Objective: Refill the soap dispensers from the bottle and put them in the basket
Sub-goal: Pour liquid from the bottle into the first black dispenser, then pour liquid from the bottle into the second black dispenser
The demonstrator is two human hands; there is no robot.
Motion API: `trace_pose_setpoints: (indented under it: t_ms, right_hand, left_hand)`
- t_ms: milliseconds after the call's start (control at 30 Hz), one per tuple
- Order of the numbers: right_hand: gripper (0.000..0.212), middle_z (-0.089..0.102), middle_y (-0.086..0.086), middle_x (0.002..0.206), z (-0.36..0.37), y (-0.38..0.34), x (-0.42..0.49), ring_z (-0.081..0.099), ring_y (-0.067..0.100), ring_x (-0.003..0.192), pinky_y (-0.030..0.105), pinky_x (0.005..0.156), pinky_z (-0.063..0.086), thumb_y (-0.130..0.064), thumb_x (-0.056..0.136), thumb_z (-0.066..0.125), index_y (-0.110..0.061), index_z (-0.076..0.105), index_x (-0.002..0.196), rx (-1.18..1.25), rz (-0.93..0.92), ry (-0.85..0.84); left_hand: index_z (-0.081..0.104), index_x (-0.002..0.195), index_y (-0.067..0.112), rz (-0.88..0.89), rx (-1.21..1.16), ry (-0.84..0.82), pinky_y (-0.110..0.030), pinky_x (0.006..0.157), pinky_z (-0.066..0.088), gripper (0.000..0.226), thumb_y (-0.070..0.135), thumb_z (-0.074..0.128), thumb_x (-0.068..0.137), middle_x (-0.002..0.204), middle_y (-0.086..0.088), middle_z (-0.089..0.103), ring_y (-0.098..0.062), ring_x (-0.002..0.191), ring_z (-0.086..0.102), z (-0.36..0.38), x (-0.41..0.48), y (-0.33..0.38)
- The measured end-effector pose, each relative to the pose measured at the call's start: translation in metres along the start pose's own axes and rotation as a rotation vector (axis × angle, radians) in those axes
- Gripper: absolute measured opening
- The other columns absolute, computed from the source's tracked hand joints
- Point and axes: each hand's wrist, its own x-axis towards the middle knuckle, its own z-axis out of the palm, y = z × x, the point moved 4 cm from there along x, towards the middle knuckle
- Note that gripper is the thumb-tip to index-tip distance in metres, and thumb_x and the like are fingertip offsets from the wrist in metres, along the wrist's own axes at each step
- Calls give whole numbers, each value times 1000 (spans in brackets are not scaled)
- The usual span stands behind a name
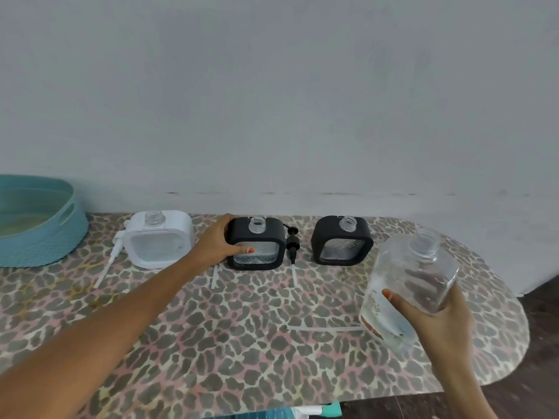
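Three square soap dispensers stand uncapped along the wall: a white dispenser (160, 238), a middle black dispenser (257, 243) and a right black dispenser (341, 240). My left hand (216, 241) grips the middle black dispenser by its left side, thumb on its front. My right hand (435, 316) holds a large clear refill bottle (408, 285) tilted above the table's right part, its open neck pointing up and away. A teal woven basket (39, 219) sits at the far left.
A white pump (113, 252) lies left of the white dispenser. A black pump (292, 246) lies between the two black dispensers. Another thin white tube (320, 329) lies near the bottle. The leopard-print table (230, 334) ends at a rounded right edge, with dark floor beyond.
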Motion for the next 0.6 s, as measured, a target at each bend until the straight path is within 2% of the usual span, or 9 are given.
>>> trace_pose_setpoints:
  t_ms: [67,167,267,367,467,533,600]
  right_hand:
    - [61,62,-18,98,-2,2,0,62,15,91,38,83,49,-22,56,84,-19,56,110,10,13,18]
    - [63,62,-19,96,-5,1,-1,62,17,92,47,85,51,-26,55,85,-19,56,111,5,15,30]
    - [61,62,-18,95,-9,-5,-5,62,15,90,45,84,51,-22,55,84,-20,55,109,43,17,42]
    - [63,63,-15,101,-13,-10,-9,62,11,93,40,85,50,-25,52,81,-19,55,109,131,22,34]
    - [63,64,-10,108,-18,-12,-13,63,18,99,44,91,49,-28,50,80,-24,56,109,202,44,30]
    - [57,64,-12,106,-23,-14,-16,63,18,99,46,93,48,-27,50,83,-34,55,100,226,50,30]
    - [58,65,-12,104,-28,-14,-17,64,18,99,49,94,48,-26,50,87,-36,55,97,241,50,26]
  left_hand:
    - [43,112,21,16,-1,-10,-32,90,48,57,7,77,69,101,13,55,-17,101,56,2,-4,0]
    - [41,113,23,30,13,-2,-21,81,47,56,10,76,71,103,10,54,-14,97,55,3,-8,3]
    - [40,113,25,40,39,8,-14,73,44,55,13,76,73,107,6,53,-13,96,55,4,-13,7]
    - [40,113,26,44,55,38,-19,78,44,55,16,76,72,109,4,53,-15,98,55,4,-17,8]
    - [39,118,22,31,83,44,-19,78,43,58,18,75,73,111,3,51,-16,101,53,6,-18,10]
    - [35,127,14,17,122,52,-24,85,42,68,17,76,72,119,-2,48,-19,109,51,7,-18,10]
    - [28,134,11,39,159,87,-25,97,36,84,15,79,68,134,-8,40,-21,122,42,5,-18,14]
